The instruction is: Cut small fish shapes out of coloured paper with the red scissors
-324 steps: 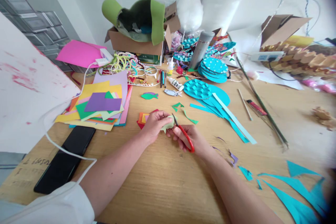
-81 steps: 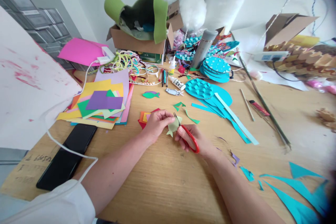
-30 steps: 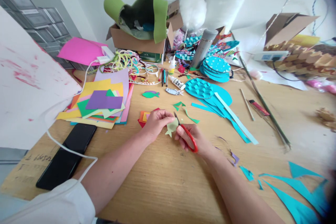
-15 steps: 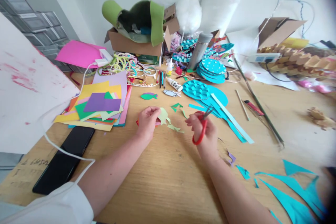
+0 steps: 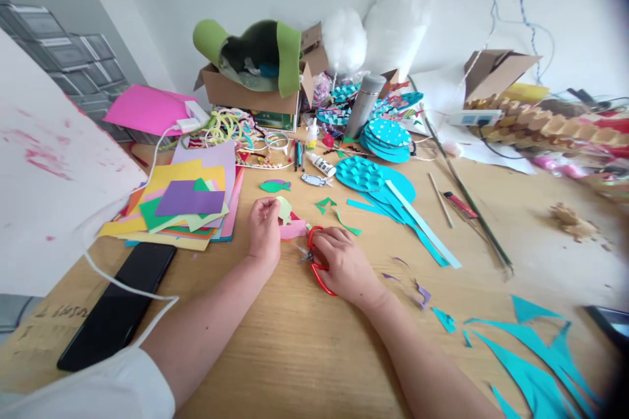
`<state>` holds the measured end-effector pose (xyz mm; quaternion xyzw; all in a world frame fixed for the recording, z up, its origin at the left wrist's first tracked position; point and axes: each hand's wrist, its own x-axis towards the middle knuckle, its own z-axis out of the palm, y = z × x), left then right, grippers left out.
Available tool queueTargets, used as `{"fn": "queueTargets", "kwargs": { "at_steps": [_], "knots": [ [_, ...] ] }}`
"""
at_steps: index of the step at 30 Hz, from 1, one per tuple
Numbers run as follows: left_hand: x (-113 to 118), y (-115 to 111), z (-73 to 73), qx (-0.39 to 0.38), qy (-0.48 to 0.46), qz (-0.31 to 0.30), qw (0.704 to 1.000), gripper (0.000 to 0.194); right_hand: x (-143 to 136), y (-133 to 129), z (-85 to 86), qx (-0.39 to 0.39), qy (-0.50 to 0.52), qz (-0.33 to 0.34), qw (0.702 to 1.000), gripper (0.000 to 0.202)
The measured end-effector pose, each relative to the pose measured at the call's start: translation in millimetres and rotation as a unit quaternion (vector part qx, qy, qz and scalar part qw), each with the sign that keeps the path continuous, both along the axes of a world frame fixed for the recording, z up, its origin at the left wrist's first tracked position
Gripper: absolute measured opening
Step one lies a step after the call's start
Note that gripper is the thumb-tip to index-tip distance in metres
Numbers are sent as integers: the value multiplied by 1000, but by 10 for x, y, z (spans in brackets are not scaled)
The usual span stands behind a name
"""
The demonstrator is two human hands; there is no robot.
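Note:
My left hand (image 5: 265, 228) pinches a small pale green paper cutout (image 5: 284, 209) between thumb and fingertips, above the desk. Pink paper (image 5: 293, 230) lies just right of that hand, with a bit of red paper showing behind it. My right hand (image 5: 344, 260), palm down at the desk, has red-handled scissors (image 5: 322, 280) in it, blades pointing left toward my left wrist. Its fingertips are by a pale green scrap, mostly hidden under them. Beyond the hands lie a green and purple paper fish (image 5: 275, 186), a white fish cutout (image 5: 316, 180) and green scraps (image 5: 324, 205).
Stacked colored paper (image 5: 189, 200) and a black phone (image 5: 115, 308) lie left. Blue paper discs (image 5: 361, 173), strips (image 5: 417, 222) and a grey flask (image 5: 364, 108) stand or lie behind. A long stick (image 5: 466, 200) and blue offcuts (image 5: 531, 353) are right.
My right hand has moved left and down to the desk with the scissors, whose blades now point left instead of up. The pale green scraps are now mostly covered by it.

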<state>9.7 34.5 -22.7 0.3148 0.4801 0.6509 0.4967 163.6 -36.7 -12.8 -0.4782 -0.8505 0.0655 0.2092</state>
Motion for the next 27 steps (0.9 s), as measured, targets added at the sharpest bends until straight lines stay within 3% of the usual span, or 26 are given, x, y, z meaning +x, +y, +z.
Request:
{"fn": "queueTargets", "kwargs": {
  "at_steps": [6, 11, 16, 21, 24, 27],
  "knots": [
    [-3, 23, -3, 2, -15, 1, 1000, 26, 6, 42, 11, 50, -72, -28, 996, 7],
    [-27, 56, -22, 10, -11, 1, 1000, 28, 288, -18, 73, 52, -139, -61, 987, 13],
    [-37, 86, -66, 15, 10, 4, 1000, 28, 582, -103, 205, 78, -148, -170, 971, 11],
    [-46, 92, -65, 20, 8, 14, 1000, 28, 335, 306, 315, 46, -101, -87, 990, 20],
    [-70, 100, -44, 24, -2, 23, 999, 25, 141, 629, 293, -12, -126, -56, 990, 26],
    [-96, 121, -35, 22, -6, 27, 999, 23, 103, 738, 233, -51, -145, -45, 987, 24]
  ]
}}
